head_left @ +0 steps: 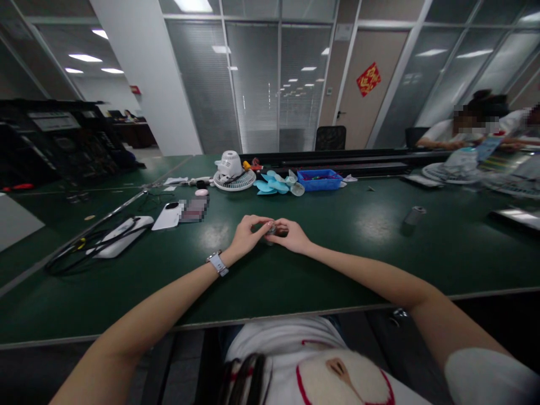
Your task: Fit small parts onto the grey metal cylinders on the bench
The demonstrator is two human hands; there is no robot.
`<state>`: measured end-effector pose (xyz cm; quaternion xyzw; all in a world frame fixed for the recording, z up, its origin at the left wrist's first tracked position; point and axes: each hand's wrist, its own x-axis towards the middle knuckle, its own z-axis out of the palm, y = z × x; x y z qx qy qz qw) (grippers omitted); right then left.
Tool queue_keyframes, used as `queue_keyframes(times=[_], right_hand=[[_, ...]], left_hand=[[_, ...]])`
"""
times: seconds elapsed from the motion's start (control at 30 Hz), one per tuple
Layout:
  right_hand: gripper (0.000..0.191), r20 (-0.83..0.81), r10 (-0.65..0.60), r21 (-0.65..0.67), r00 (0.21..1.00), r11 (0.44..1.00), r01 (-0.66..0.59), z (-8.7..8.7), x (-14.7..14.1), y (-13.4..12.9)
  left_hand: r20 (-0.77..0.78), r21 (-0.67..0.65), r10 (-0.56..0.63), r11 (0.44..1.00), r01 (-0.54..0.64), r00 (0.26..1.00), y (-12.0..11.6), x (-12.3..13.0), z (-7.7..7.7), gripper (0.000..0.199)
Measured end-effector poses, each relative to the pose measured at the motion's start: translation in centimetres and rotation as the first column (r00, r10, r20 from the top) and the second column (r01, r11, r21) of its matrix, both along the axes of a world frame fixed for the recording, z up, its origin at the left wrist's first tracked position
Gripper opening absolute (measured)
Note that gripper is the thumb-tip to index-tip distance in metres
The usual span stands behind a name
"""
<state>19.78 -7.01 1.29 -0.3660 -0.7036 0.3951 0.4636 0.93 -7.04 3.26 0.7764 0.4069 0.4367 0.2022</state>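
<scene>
My left hand (pixel 248 233) and my right hand (pixel 293 235) meet over the middle of the green table (pixel 329 281). Between their fingertips is a small silvery metal part (pixel 271 229), mostly covered, so its kind does not show. Both hands are closed on it, thumbs and fingers pinching from either side. A watch with a pale strap (pixel 218 263) is on my left wrist. To the right, apart from my hands, a small grey metal cylinder (pixel 415 215) stands on the table.
Behind my hands are a white fan body with its round grille (pixel 234 179), light-blue fan blades (pixel 274 184) and a blue tray (pixel 319 180). At left lie a white phone (pixel 167 216) and a white power bank-like slab (pixel 122 239) with black cable. People (pixel 451 132) sit at far right.
</scene>
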Motion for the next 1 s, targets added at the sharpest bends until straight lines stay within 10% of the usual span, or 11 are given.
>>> queue_keyframes(times=[0.53,0.87,1.0], right_hand=[[0.041,0.026,0.008,0.012,1.000,1.000,-0.009,-0.5,0.2,-0.3],[0.044,-0.010,-0.017,0.007,1.000,1.000,0.017,-0.6,0.1,-0.3],[0.044,-0.073,-0.213,0.082,0.974,0.972,0.218,0.1,3.6,2.9]], left_hand=[[0.205,-0.003,0.109,0.994,-0.111,0.973,-0.4,0.8,1.6,0.028],[0.045,-0.339,-0.011,0.940,0.026,0.999,2.8,-2.1,-2.7,0.038],[0.037,-0.349,-0.052,0.935,0.061,0.998,2.6,-2.1,-2.6,0.041]])
